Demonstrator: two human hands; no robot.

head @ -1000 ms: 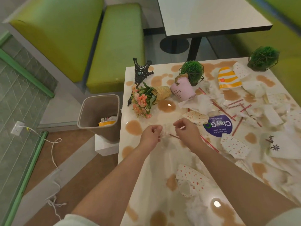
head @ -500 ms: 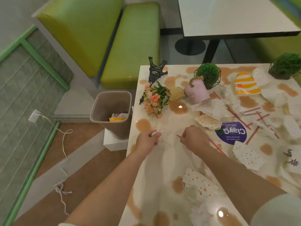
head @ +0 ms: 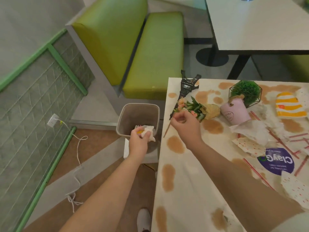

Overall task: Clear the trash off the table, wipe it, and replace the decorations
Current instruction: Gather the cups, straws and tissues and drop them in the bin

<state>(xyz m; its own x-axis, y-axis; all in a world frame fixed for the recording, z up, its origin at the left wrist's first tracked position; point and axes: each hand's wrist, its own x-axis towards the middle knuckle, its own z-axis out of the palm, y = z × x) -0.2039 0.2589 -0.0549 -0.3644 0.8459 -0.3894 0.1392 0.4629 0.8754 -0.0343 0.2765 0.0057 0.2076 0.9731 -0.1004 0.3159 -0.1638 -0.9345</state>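
The left hand hung over the open beige plastic trash bin beside the stained white tabletop, its grip closed round a crumpled white tissue. The right hand hovered over the tabletop's edge, its grip pinching a thin red-striped paper straw that slanted downward. Just behind it lay a toppled pink-and-green artificial flower bouquet.
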